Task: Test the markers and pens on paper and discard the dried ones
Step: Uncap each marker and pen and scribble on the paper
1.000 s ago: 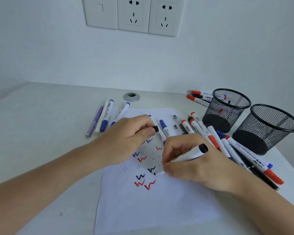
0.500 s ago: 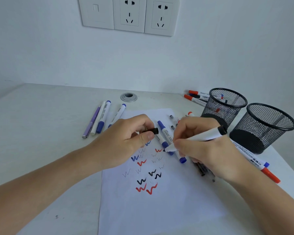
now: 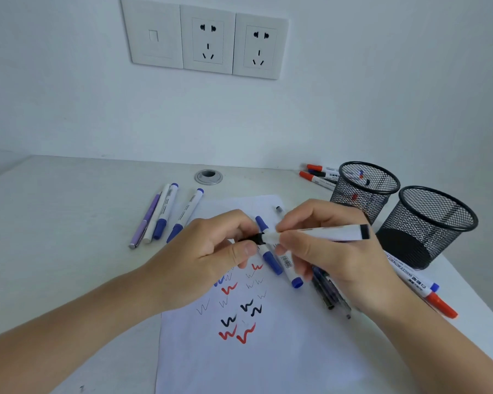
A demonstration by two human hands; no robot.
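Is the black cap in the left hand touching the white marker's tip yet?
Touching. Head view: the small black plastic cap, pinched by the left hand, meets the front of the white black-ended marker, no gap.

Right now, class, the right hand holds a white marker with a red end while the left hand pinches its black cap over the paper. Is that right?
Not quite: the head view shows the marker in the right hand has a black end, not red. The left hand does pinch the black cap over the paper.
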